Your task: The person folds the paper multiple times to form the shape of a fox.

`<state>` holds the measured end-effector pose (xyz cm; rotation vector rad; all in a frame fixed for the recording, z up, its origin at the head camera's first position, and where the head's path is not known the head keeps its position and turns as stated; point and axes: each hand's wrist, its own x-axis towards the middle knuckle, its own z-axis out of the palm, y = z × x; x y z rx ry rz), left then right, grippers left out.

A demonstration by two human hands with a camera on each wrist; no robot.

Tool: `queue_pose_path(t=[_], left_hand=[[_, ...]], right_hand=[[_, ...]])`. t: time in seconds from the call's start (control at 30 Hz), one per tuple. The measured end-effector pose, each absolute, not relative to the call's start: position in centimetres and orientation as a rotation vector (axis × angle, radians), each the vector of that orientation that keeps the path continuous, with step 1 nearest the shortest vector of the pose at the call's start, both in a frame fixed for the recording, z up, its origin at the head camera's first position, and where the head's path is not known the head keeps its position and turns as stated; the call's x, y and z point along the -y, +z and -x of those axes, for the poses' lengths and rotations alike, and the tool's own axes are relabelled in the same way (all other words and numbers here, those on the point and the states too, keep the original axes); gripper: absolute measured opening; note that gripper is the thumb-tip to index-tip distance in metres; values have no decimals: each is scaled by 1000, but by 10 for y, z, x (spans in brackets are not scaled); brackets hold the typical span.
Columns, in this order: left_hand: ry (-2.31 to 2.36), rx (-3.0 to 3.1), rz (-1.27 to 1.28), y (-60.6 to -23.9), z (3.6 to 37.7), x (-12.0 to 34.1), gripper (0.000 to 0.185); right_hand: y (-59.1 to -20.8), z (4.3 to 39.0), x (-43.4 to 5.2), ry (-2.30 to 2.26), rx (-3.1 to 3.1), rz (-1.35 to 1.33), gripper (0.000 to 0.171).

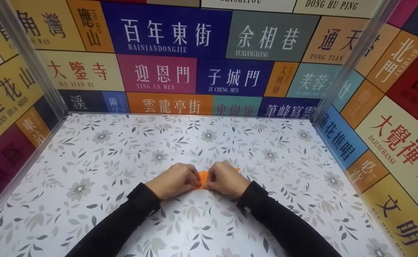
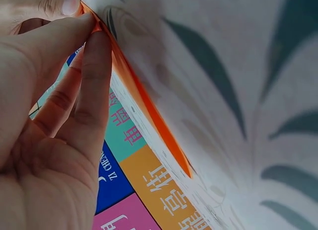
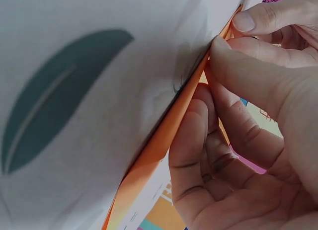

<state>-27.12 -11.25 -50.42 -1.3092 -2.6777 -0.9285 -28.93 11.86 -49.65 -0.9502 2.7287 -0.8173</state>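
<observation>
A piece of folded orange paper point(image 1: 203, 177) lies flat on the table between both hands. My left hand point(image 1: 178, 180) pinches its near edge between thumb and forefinger, close to the middle. Right beside it, my right hand point(image 1: 227, 179) pinches the same edge, with a pointed corner of paper showing past the knuckles. In the left wrist view the paper point(image 2: 141, 96) tapers to a thin tip away from the fingers. The right wrist view shows layers along the paper's point(image 3: 166, 123) long side, low on the tabletop. Much of the sheet is hidden under the hands.
White tabletop point(image 1: 123, 142) with grey flowers and leaves spreads around the hands. Panels with coloured name blocks stand at the back point(image 1: 166, 32), left point(image 1: 9, 92) and right point(image 1: 391, 135), joined by clear corner strips. Black sleeves cover both forearms.
</observation>
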Motion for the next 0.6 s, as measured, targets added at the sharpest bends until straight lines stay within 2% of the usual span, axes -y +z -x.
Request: queue_pose_path(t=[0.6], left_hand=[[-902,2709,1310,-502,270,114,14]], right_hand=[[-496,294,-143,-841,-2682,801,14]])
